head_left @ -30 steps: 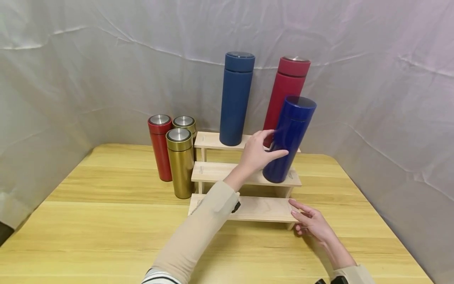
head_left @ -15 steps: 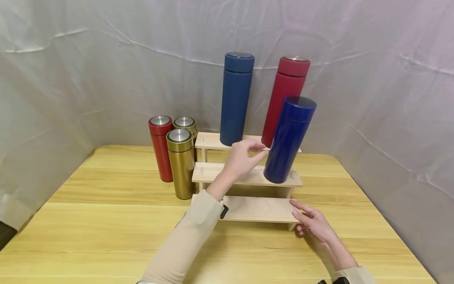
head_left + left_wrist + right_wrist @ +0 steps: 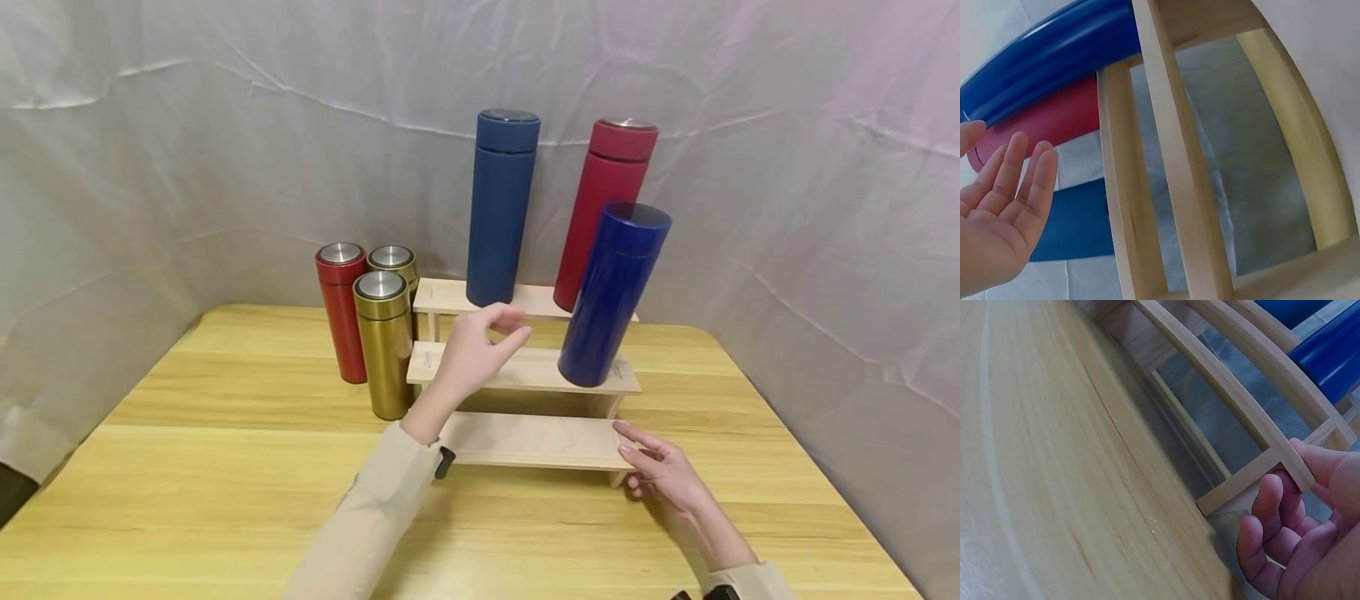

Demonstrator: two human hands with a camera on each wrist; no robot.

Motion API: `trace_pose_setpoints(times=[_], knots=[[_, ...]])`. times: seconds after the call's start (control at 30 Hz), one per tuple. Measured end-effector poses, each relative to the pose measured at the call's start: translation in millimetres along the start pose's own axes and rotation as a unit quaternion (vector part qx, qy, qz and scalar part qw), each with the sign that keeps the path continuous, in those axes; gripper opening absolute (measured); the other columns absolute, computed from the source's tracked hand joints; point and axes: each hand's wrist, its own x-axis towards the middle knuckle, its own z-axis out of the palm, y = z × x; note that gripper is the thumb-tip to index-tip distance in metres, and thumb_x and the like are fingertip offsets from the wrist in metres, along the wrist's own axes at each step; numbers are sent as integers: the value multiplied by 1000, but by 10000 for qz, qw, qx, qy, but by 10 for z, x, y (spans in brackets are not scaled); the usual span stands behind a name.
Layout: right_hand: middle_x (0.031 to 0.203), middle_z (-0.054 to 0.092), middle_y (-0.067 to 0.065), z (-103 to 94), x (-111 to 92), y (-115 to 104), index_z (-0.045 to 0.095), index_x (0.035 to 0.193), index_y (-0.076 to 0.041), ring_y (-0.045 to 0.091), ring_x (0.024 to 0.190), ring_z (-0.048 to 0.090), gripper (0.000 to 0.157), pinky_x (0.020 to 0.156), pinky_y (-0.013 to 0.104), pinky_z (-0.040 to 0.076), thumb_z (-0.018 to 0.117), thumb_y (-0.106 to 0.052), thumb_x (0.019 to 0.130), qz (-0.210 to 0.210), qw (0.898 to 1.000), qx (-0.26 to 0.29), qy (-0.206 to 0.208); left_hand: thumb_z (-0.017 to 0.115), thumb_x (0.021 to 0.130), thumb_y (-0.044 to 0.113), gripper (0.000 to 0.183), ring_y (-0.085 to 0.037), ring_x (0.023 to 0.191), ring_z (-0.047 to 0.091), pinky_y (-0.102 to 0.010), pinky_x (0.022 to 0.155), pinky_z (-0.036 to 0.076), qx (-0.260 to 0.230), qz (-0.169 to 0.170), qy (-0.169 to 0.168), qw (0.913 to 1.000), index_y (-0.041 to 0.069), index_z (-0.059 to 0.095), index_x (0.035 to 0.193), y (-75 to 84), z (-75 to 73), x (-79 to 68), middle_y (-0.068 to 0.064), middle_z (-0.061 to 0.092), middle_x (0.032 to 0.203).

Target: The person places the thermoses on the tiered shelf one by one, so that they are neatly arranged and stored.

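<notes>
We see creased grey fabric (image 3: 300,183) walling in a yellow wood-grain table (image 3: 187,500), pinkish light washing the upper right.

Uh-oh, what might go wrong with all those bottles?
If the right hand jerks while holding the wooden stand, the shiny blue bottle near the right end of its middle step might topple. The raised left hand could bump the matte blue bottle. A sideways shove of the stand might knock the front gold bottle close beside it.
</notes>
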Motion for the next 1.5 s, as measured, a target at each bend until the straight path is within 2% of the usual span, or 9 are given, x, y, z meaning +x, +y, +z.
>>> trace_pose_setpoints(times=[0.13, 0.37, 0.73, 0.93, 1.07, 1.3, 1.33, 1.5], knots=[[68, 52, 1, -13, 6, 13, 59, 106, -41, 7, 53, 52, 31, 50, 21, 47, 55, -16, 89, 14, 10000, 22, -30, 64, 82, 17, 20, -10, 80, 59, -21, 59, 48, -105, -96, 117, 9998, 6, 66, 98, -23, -72, -58, -2, 66, 84], [68, 51, 2, -23, 16, 8, 59, 104, -44, 7, 52, 52, 32, 50, 22, 47, 55, -16, 90, 110, 9999, 35, 41, 65, 82, 17, 13, -9, 79, 59, -24, 58, 48, -104, -45, 328, 9994, 7, 68, 91, -25, -226, -137, -1, 66, 83], [66, 51, 1, -13, 2, 3, 59, 104, -43, 7, 52, 52, 32, 49, 22, 47, 55, -15, 89, 78, 10000, 35, 9, 65, 81, 15, 14, -11, 75, 58, -27, 58, 49, -134, -152, 708, 9973, 4, 68, 89, -90, -453, -270, -2, 66, 82], [65, 51, 0, -26, 11, 10, 59, 104, -44, 7, 52, 52, 32, 50, 21, 47, 55, -17, 90, 79, 10000, 56, -10, 66, 80, 13, 12, -12, 74, 59, -24, 55, 48, -100, -160, 1073, 9941, 4, 69, 88, -184, -556, -338, -4, 66, 81], [66, 51, 0, -28, 9, 13, 59, 104, -44, 7, 52, 52, 31, 50, 21, 47, 55, -17, 90, 77, 10000, 14, 19, 67, 80, 11, 12, -14, 74, 59, -20, 55, 45, -104, -194, 1185, 9927, 3, 69, 88, -230, -614, -374, -6, 66, 82], [70, 50, 2, -18, 3, 17, 59, 108, -40, 7, 53, 51, 29, 50, 22, 47, 55, -18, 90, 70, 9999, -76, 122, 63, 81, 2, 11, -23, 73, 58, -16, 55, 44, -56, -306, 1422, 9893, -7, 66, 87, -12, -754, -446, -16, 65, 81], [70, 50, 2, -17, 3, 17, 59, 109, -39, 7, 53, 51, 30, 50, 22, 47, 55, -17, 90, 58, 9999, -81, 131, 63, 81, 1, 10, -22, 72, 58, -16, 55, 43, -42, -312, 1457, 9888, -8, 65, 86, -23, -769, -447, -17, 65, 80], [66, 50, 1, -15, 14, 15, 59, 108, -40, 8, 52, 51, 29, 50, 22, 47, 55, -17, 89, 82, 9998, -77, 168, 65, 81, 7, 12, -9, 70, 56, -16, 52, 43, -119, -253, 1732, 9845, -3, 67, 86, -309, -820, -457, -12, 66, 81]])
